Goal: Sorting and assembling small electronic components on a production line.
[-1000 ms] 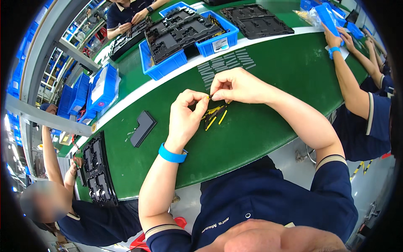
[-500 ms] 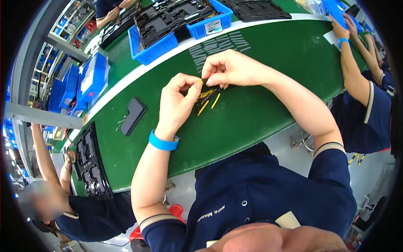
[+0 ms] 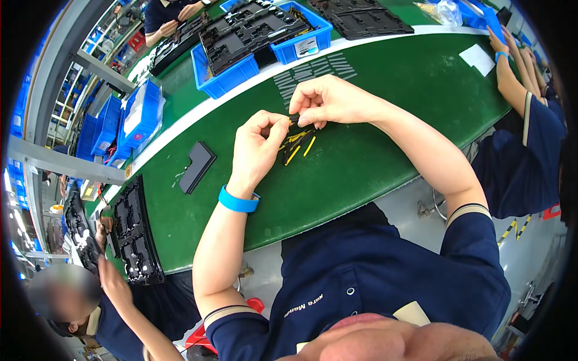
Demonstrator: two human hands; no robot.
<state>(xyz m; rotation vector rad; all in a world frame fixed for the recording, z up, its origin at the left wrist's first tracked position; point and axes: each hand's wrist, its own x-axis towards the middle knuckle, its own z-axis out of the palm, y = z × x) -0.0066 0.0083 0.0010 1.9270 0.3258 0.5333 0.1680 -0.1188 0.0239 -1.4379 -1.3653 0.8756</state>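
Note:
My left hand point(image 3: 257, 147) is pinched, with a small black strip point(image 3: 293, 120) at its fingertips. Close by on the right, my right hand point(image 3: 331, 103) also has thumb and forefinger pressed together beside that strip. What lies between those right fingertips is too small to make out. Just below both hands, a loose pile of thin black and yellow strips point(image 3: 292, 148) rests on the green tabletop point(image 3: 355, 165). A stack of black L-shaped pieces point(image 3: 197, 166) sits left of my left wrist.
Rows of grey strips point(image 3: 313, 73) lie beyond my hands. Blue bins point(image 3: 226, 77) with black moulded trays point(image 3: 256, 33) stand at the far edge. Another black tray point(image 3: 137, 231) is at the left end beside a co-worker point(image 3: 150, 313). White sheets point(image 3: 477, 59) lie far right near another co-worker's arms.
My hands stay nearly in place; the yellow tip seen between my fingers shows less now. The left co-worker has raised a black tray. At the right, a co-worker's arms moved away from the white sheets.

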